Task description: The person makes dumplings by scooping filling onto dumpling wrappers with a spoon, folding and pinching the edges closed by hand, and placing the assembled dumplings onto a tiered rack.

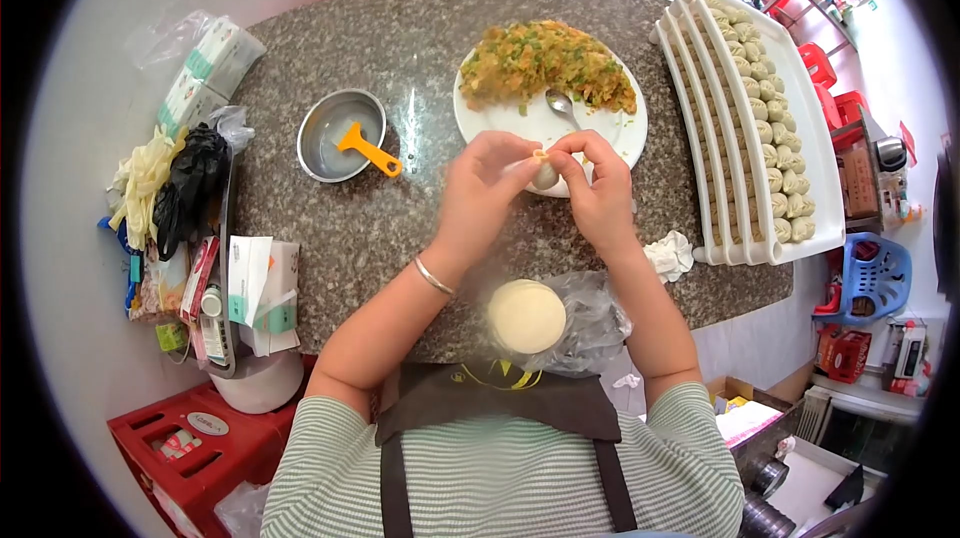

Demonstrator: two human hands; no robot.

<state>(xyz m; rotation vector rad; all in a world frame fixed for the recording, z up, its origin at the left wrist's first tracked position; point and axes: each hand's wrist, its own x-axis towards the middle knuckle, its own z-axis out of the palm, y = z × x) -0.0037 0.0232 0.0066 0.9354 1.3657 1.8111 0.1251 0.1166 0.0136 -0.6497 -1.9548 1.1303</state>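
A small dumpling [545,176] is pinched between my two hands over the near rim of a white plate [480,120]. My left hand [487,188] grips its left side with thumb and fingers, and my right hand [597,188] closes on its right side. Chopped yellow-green filling [545,66] is heaped on the far part of the plate. A metal spoon [561,106] rests against the filling, its handle towards my hands. Nearer to me, a stack of round dough wrappers [527,317] lies beside a clear plastic bag [590,323].
A steel bowl [318,153] holds an orange-handled scraper [370,150]. Stacked white trays [820,168], the top one lined with pleated dumplings [775,138], stand at the right. Crumpled tissue [670,256] lies near my right wrist. Tissue packs [210,73] and bags [190,178] crowd the left edge.
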